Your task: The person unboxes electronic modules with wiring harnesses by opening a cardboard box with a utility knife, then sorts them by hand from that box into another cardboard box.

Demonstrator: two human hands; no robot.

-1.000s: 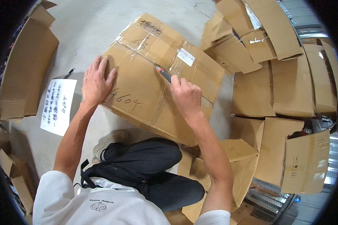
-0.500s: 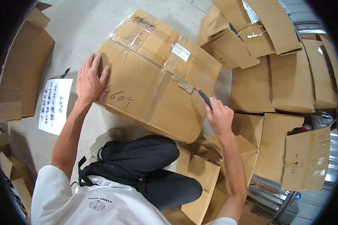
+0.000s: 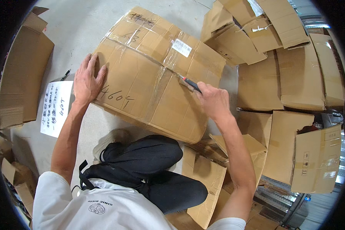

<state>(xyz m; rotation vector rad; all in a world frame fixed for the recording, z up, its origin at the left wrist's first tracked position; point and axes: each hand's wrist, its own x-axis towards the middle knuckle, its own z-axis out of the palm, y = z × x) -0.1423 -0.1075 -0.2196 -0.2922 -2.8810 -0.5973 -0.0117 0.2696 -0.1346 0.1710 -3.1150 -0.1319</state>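
A large taped cardboard box point(image 3: 136, 88) lies in front of my knees, with handwriting in marker and a white label point(image 3: 181, 48) on its top. My left hand point(image 3: 88, 78) rests on the box's left edge, fingers stretched out and thumb apart. In my right hand point(image 3: 214, 99) is a utility knife point(image 3: 190, 84) with a dark handle and a red part near its tip. The knife tip meets the top near the crossing of the clear tape point(image 3: 165, 71). Just under the knife, a torn patch shows corrugated board.
A handwritten white paper point(image 3: 56, 109) and a black pen point(image 3: 66, 75) lie on the floor at the left. Another carton point(image 3: 25, 73) stands beyond them. Several open cartons point(image 3: 299, 76) crowd the right side, and flaps point(image 3: 207, 184) reach close to my right knee.
My right hand has moved left and slightly up across the box top, bringing the knife tip to the tape crossing. My left hand stays on the box edge.
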